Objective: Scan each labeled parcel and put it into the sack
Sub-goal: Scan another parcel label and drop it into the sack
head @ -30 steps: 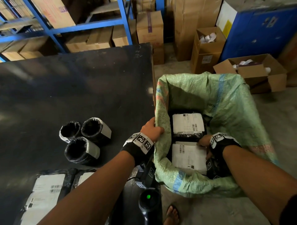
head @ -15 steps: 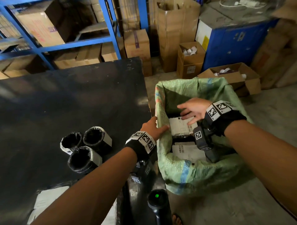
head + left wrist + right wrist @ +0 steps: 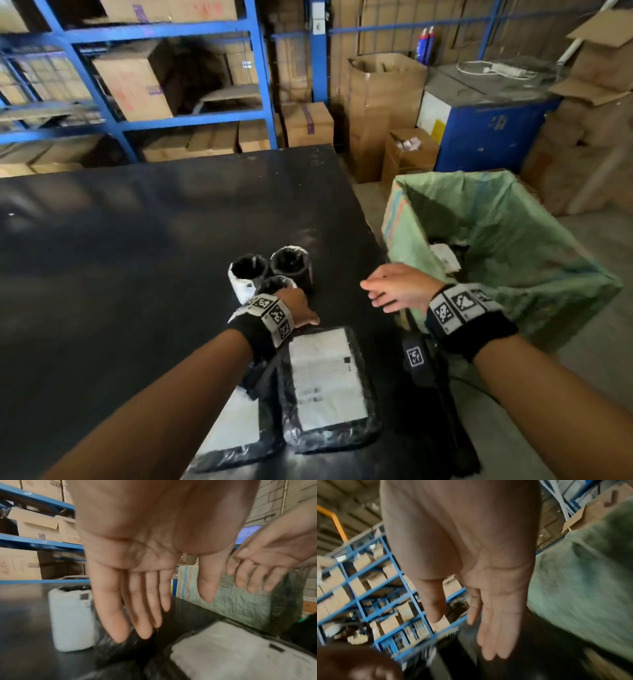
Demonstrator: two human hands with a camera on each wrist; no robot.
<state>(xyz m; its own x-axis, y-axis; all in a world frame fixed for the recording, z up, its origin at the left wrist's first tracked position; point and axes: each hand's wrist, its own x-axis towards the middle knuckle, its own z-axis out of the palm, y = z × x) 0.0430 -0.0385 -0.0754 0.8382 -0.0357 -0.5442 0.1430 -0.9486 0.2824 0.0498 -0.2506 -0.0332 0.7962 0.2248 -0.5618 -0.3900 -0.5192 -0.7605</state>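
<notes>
the flat parcel (image 3: 327, 380) lay label-up on the black table (image 3: 120, 257) near the person, beside three small rolled parcels (image 3: 270, 270), while the green sack (image 3: 513, 246) already held others. both hands had left the sack: the right hand (image 3: 399, 286) hovered spread and empty, the left hand (image 3: 296, 306) reached with straight fingers over the rolled parcels, so one drop looked done and the next pick was starting

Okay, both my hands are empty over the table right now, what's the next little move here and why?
Probably lower the left hand onto the flat parcel just below it and grip it, ready for scanning. Both hands are open and hold nothing, the right hand hovers between table and sack, and that parcel lies label up, nearest the left fingers. Three round parcels and another flat one also wait.
</notes>
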